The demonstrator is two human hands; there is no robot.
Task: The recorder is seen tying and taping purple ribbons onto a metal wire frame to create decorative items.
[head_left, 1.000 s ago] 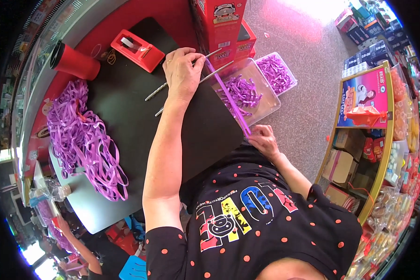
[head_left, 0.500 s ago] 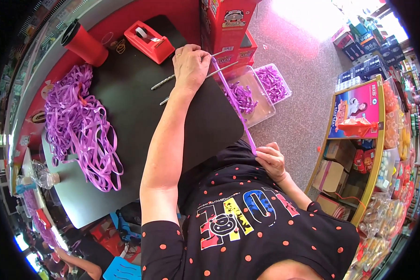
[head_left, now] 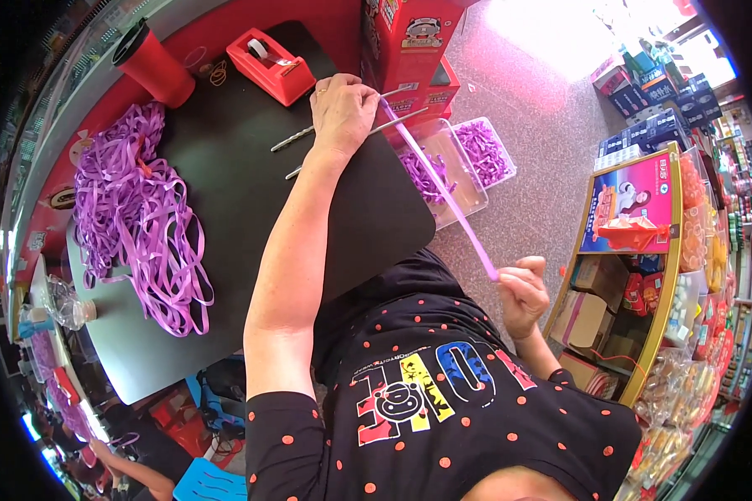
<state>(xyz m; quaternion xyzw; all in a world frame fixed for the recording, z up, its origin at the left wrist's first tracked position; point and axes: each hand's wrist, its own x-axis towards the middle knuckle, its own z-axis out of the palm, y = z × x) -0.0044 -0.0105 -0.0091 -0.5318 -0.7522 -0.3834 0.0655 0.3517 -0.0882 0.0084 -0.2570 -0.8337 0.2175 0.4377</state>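
Observation:
A purple ribbon [head_left: 451, 200] runs taut between my hands past the table's right edge. My right hand [head_left: 525, 296] pinches its lower end, out beside my body. At the far edge my left hand [head_left: 341, 113] is closed, fingertips pinching the ribbon's upper end by two thin metal rods. The upper rod [head_left: 292, 139] passes under this hand; the lower rod [head_left: 401, 121] crosses the table edge, its middle hidden by my wrist. How the ribbon sits on the rods is hidden by my fingers. A big tangled heap of purple ribbon [head_left: 142, 225] lies on the table's left.
Beyond the dark table [head_left: 234, 209] stand a clear tub [head_left: 474, 203] and a white tub [head_left: 510, 169], both holding purple ribbon pieces. A red tape dispenser [head_left: 288, 79] and red tumbler [head_left: 163, 75] stand at the back. Red boxes [head_left: 409, 42] rise behind my left hand; shelves [head_left: 668, 209] stand right.
My right hand has moved right and slightly down, drawing the ribbon further from the table. My left hand has barely shifted at the rods.

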